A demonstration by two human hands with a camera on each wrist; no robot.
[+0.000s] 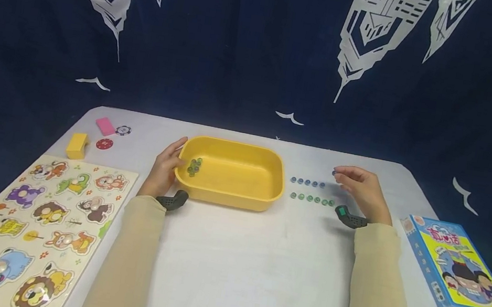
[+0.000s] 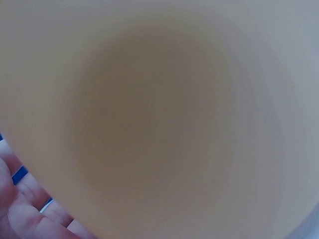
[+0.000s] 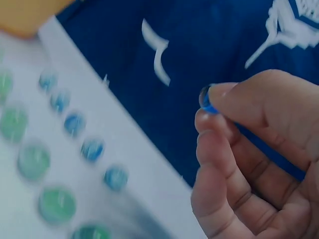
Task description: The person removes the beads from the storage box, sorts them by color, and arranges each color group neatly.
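My left hand (image 1: 162,172) grips the left end of a yellow plastic basin (image 1: 225,199), thumb over the rim. Blurred basin wall (image 2: 149,119) fills most of the left wrist view, with fingers (image 2: 32,209) at its lower left. Several green glass marbles (image 1: 194,167) lie together inside the basin's left end. Between thumb and fingertip, my right hand (image 1: 363,190) pinches a blue glass marble (image 3: 205,99) above the table. Close by on the left runs a row of blue marbles (image 1: 307,182), and nearer me a row of green marbles (image 1: 308,198).
At the left lies an animal puzzle board (image 1: 38,218). Behind it are a yellow block (image 1: 77,146), a pink block (image 1: 105,126), a red chip (image 1: 104,144) and a black-and-white chip (image 1: 123,130). A blue-and-yellow box (image 1: 462,268) sits at the right. A dark curtain (image 1: 230,66) hangs behind the table.
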